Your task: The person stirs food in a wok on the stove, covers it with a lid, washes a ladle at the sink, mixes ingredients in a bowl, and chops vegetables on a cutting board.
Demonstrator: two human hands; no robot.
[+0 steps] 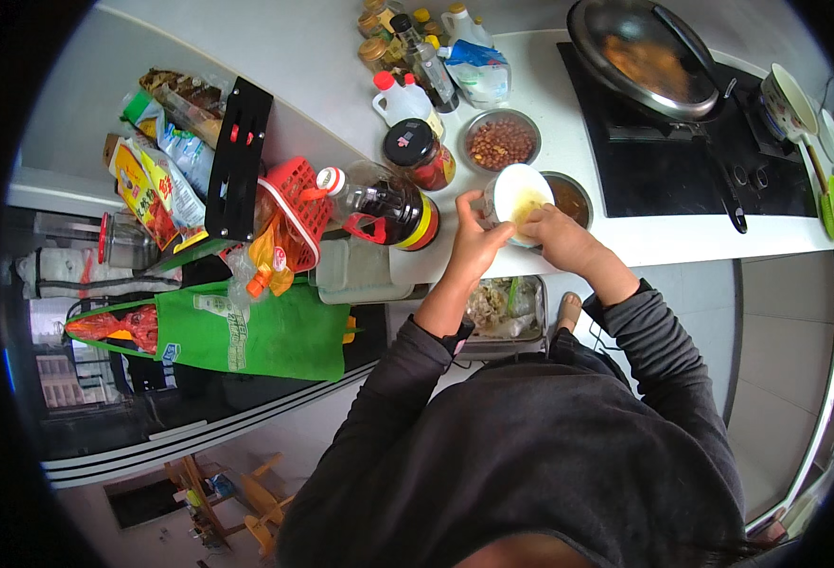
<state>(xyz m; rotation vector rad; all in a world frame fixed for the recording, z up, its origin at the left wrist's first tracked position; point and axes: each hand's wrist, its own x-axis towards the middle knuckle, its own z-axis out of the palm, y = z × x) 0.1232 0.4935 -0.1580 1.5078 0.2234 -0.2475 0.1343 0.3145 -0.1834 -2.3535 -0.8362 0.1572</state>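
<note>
My left hand grips a small white bowl from its side, and the bowl is tilted above the counter edge. Pale yellow bits lie inside it; they are too small to identify. The fingers of my right hand reach over the rim to these bits, and whether they pinch any is hidden. Just behind the bowl, a metal bowl of brown liquid is partly covered by it. A second metal bowl holds reddish-brown peanuts.
A lidded wok with brown food sits on the black cooktop, its handle towards me. Left stand a dark sauce jug, a black-lidded jar and several bottles. Below the counter is a bin of scraps.
</note>
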